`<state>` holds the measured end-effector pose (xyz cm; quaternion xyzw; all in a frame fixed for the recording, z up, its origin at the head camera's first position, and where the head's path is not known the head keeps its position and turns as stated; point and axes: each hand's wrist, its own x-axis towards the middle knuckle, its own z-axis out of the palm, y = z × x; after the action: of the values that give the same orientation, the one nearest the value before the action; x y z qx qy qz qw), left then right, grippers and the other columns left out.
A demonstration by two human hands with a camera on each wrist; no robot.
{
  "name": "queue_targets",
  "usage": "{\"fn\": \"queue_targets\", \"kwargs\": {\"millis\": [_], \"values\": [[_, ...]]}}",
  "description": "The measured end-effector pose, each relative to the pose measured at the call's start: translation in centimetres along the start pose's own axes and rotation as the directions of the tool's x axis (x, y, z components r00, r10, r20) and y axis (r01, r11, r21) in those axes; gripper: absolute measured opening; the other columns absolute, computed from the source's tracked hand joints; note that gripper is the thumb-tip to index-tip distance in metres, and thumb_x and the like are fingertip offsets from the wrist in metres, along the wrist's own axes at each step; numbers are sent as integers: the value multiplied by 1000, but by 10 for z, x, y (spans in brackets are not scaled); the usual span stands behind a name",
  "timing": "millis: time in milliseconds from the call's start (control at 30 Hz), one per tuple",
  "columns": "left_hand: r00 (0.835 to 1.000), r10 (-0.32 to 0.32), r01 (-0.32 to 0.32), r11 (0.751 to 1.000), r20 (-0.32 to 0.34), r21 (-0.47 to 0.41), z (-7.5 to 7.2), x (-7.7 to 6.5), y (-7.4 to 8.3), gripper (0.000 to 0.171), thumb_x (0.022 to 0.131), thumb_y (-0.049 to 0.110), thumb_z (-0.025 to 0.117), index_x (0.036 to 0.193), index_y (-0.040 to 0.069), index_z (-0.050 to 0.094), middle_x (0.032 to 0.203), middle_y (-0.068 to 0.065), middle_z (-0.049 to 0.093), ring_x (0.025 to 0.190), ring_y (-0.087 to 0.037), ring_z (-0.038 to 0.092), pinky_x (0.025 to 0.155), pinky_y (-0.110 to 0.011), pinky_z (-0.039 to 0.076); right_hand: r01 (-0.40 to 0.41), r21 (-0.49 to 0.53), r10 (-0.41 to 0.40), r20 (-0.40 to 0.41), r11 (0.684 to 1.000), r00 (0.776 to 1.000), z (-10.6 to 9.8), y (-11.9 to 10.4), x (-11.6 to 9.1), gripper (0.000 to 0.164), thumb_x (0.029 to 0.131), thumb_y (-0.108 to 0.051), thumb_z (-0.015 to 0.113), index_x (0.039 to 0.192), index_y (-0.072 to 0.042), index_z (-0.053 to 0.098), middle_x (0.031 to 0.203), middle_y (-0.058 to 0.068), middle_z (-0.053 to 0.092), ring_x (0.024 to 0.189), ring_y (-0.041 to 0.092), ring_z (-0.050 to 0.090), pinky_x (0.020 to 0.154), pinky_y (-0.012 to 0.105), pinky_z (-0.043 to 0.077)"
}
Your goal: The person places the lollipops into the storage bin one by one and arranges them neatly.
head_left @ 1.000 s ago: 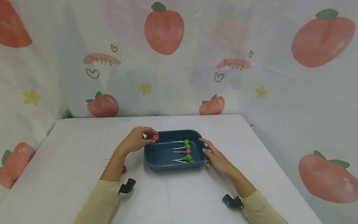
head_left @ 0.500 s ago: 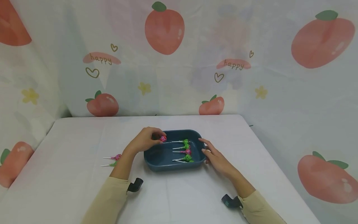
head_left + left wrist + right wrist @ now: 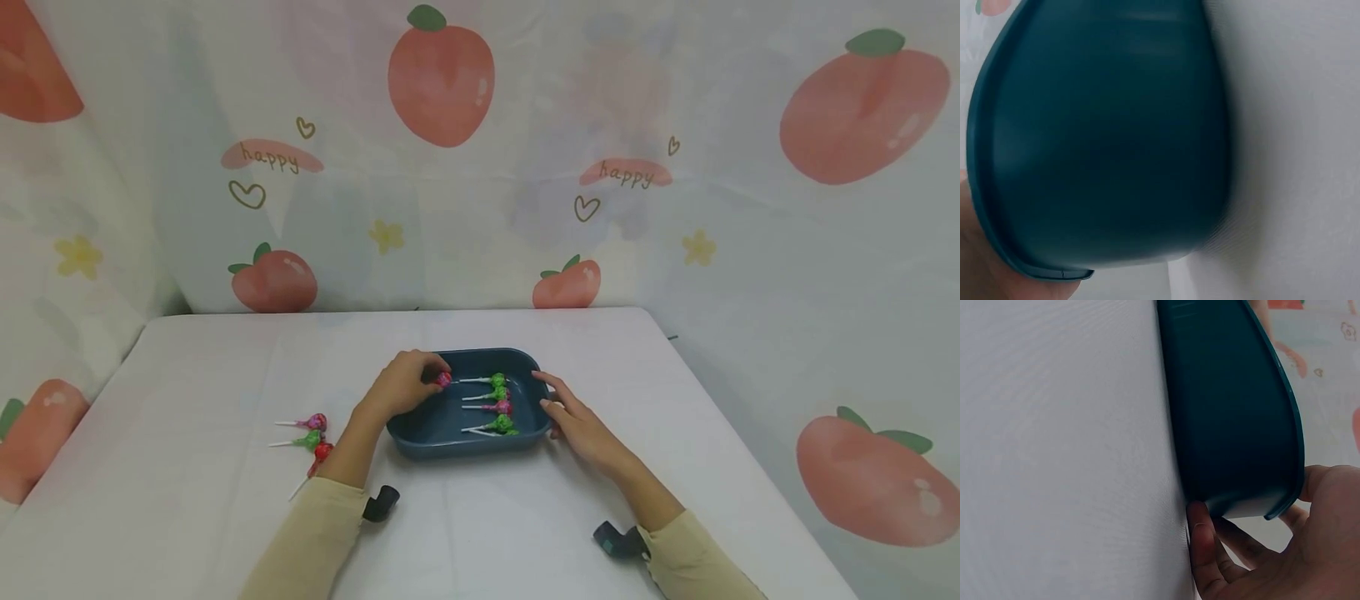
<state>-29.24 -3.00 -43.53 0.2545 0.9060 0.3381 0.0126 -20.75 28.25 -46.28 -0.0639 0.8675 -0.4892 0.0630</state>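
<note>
In the head view my left hand (image 3: 403, 385) reaches over the left end of the blue tray (image 3: 442, 451). Thumb and fingers pinch the pink head of a lollipop (image 3: 444, 379), low inside the tray near its back wall. My right hand (image 3: 587, 423) holds the tray's right end; in the right wrist view, fingertips (image 3: 1200, 534) touch the outside wall near its base. Green lollipops (image 3: 501, 424) and a pink one (image 3: 502, 407) lie in the tray, sticks pointing left. The left wrist view shows mostly the tray's outer wall (image 3: 1110, 137), hiding the pinched lollipop.
Left of the tray, on the white tabletop (image 3: 187, 400), lie a pink lollipop (image 3: 315, 422), a green lollipop (image 3: 309, 439) and a red lollipop (image 3: 322, 452), the last partly beside the left forearm. A peach-print cloth (image 3: 480, 208) hangs behind the table.
My left hand has carried the pink lollipop rightward into the tray and lowered it. The lollipops on the table have come out from behind the left forearm. The right hand stays at the tray.
</note>
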Motion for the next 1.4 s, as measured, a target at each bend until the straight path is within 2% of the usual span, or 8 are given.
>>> {"fn": "queue_targets", "kwargs": {"millis": [300, 533, 667, 767, 933, 1167, 1400], "values": [[998, -44, 49, 990, -42, 131, 13, 4, 2, 22, 90, 5, 80, 111, 10, 78, 107, -7, 73, 101, -24, 65, 93, -46, 53, -2, -4, 2, -5, 1000, 1000, -1, 2, -1, 47, 112, -34, 44, 159, -35, 35, 143, 20, 50, 87, 25, 59, 82, 40, 45], [993, -99, 113, 965, -70, 236, 20, 3, 9, 19, 89, 6, 81, 106, 12, 79, 105, -6, 73, 101, -25, 65, 91, -47, 54, -1, -4, 1, -5, 1000, 1000, -1, 1, -3, 47, 113, -32, 43, 159, -34, 34, 142, 20, 49, 86, 25, 59, 82, 39, 45], [989, -127, 142, 954, -77, 262, 22, 4, 13, 18, 89, 6, 80, 106, 14, 79, 104, -5, 74, 99, -25, 66, 90, -47, 54, -3, 0, 3, -3, 1000, 1000, -1, -1, -3, 47, 113, -32, 43, 159, -35, 34, 141, 19, 49, 86, 25, 59, 82, 39, 44], [987, -146, 160, 954, -73, 253, 23, 5, 13, 18, 90, 6, 79, 106, 14, 79, 102, -5, 73, 95, -23, 65, 88, -46, 55, 0, 4, 0, -3, 1000, 1000, 0, -2, -3, 47, 113, -33, 43, 159, -35, 34, 141, 19, 50, 86, 25, 59, 82, 40, 45], [983, -170, 181, 965, -76, 189, 23, 6, 15, 19, 90, 2, 78, 107, 12, 78, 101, -6, 72, 90, -22, 65, 86, -46, 56, 6, -2, -6, -1, 1000, 1000, 0, -3, -2, 47, 113, -34, 43, 159, -35, 34, 140, 19, 50, 87, 26, 59, 82, 40, 45], [980, -169, 183, 973, -105, 141, 22, 5, 16, 19, 90, 0, 77, 106, 9, 78, 102, -8, 73, 93, -24, 66, 87, -46, 56, 5, -8, -5, -2, 1000, 1000, 0, -4, -2, 47, 113, -34, 43, 159, -35, 34, 139, 18, 50, 86, 25, 58, 80, 40, 44], [980, -168, 181, 975, -105, 127, 23, 4, 15, 19, 90, 0, 77, 107, 8, 78, 102, -8, 73, 95, -24, 65, 90, -45, 55, 9, -11, -9, -3, 1000, 1000, 1, -2, -2, 47, 113, -34, 43, 159, -35, 34, 139, 18, 50, 85, 25, 58, 80, 40, 44]]}}
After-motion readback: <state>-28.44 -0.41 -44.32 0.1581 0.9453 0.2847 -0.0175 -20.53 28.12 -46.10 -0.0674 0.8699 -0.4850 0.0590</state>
